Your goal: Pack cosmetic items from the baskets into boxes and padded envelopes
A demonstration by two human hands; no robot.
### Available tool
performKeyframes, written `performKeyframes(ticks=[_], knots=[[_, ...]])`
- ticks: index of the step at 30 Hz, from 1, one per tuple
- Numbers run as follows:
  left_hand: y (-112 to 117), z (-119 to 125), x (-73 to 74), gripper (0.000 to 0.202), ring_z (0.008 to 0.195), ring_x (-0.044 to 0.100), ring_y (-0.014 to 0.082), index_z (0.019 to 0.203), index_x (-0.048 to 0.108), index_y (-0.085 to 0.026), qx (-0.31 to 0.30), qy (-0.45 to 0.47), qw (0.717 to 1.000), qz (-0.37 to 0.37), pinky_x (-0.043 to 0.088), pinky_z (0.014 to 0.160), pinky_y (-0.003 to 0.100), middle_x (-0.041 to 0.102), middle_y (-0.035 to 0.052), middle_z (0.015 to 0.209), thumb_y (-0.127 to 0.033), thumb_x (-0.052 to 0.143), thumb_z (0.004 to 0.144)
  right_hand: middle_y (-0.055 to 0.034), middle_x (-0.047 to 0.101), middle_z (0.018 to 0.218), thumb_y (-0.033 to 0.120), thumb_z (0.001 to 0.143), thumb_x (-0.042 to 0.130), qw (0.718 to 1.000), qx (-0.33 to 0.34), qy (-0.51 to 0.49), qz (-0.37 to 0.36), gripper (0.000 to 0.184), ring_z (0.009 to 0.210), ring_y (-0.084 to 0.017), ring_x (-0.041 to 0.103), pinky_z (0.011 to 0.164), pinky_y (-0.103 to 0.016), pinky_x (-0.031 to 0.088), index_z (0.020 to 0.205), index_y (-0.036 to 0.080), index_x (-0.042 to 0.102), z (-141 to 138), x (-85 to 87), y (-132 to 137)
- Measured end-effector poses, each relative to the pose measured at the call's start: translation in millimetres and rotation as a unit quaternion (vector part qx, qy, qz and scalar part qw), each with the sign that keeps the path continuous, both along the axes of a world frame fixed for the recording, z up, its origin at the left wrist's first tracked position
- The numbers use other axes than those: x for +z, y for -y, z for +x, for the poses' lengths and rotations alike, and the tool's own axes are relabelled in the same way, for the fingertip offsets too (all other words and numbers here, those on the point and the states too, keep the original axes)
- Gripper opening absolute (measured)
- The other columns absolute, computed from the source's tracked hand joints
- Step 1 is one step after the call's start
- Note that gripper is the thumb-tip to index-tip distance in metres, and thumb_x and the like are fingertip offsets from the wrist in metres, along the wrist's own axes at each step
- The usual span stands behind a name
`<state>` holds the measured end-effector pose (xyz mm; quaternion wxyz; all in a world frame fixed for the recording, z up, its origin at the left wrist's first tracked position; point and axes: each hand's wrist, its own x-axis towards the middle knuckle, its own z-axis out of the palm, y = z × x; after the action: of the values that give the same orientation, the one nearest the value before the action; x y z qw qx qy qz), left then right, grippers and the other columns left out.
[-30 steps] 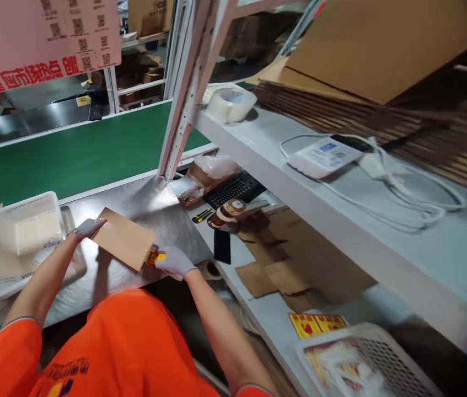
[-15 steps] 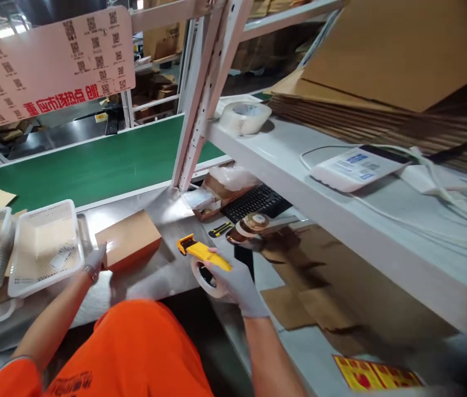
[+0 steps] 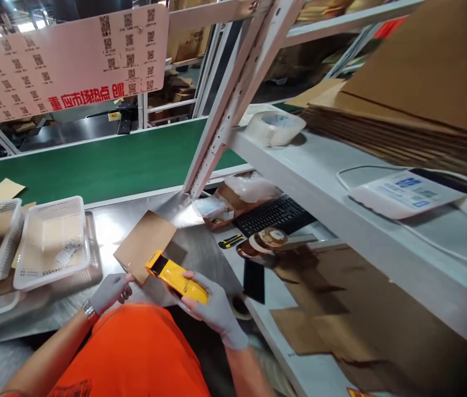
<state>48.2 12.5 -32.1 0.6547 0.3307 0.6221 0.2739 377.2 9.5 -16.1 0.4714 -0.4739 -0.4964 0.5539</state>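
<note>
A brown cardboard box (image 3: 146,240) sits at an angle on the metal worktop. My left hand (image 3: 111,292), in a pale grey glove, is at the box's near left edge, its fingers curled in and the tips against the cardboard. A yellow tape dispenser (image 3: 179,280) is gripped in my gloved right hand (image 3: 214,309). Its orange-yellow head overlaps the near right part of the box. Whether the head touches the box I cannot tell. The tape roll beneath the dispenser is mostly hidden.
White plastic baskets (image 3: 53,242) stand at left. To the right lie a yellow-black box cutter (image 3: 231,241), a keyboard (image 3: 272,215) and a brown tape roll (image 3: 262,242). A shelf (image 3: 299,182) with clear tape (image 3: 275,128) juts in. Behind runs a green belt (image 3: 134,162).
My right hand has brought the tape dispenser left, over to the box. The box has turned, and my left hand has shifted from its left side to the near edge. The view has moved left.
</note>
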Motion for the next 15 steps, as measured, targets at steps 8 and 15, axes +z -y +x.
performKeyframes(ticks=[8, 15], knots=[[-40, 44, 8.1, 0.058, 0.084, 0.07, 0.0238, 0.096, 0.078, -0.022, 0.012, 0.155, 0.987, -0.036, 0.061, 0.074, 0.035, 0.076, 0.0109, 0.094, -0.076, 0.085, 0.077, -0.0126, 0.087, 0.108, 0.04, 0.068, 0.093, 0.998, 0.035, 0.037, 0.031, 0.049, 0.093, -0.032, 0.084, 0.081, -0.041, 0.071, 0.113, 0.02, 0.086, -21, -17.3, 13], [-61, 40, -0.2, 0.054, 0.077, 0.07, 0.0276, 0.072, 0.065, -0.025, -0.057, 0.004, 0.998, 0.035, 0.061, 0.073, 0.043, 0.069, 0.0097, 0.075, -0.078, 0.073, 0.081, -0.0132, 0.086, 0.113, 0.048, 0.066, 0.095, 1.0, -0.003, 0.013, 0.012, 0.057, 0.098, -0.033, 0.084, 0.085, -0.043, 0.071, 0.116, 0.021, 0.086, -40, -23.0, 9]])
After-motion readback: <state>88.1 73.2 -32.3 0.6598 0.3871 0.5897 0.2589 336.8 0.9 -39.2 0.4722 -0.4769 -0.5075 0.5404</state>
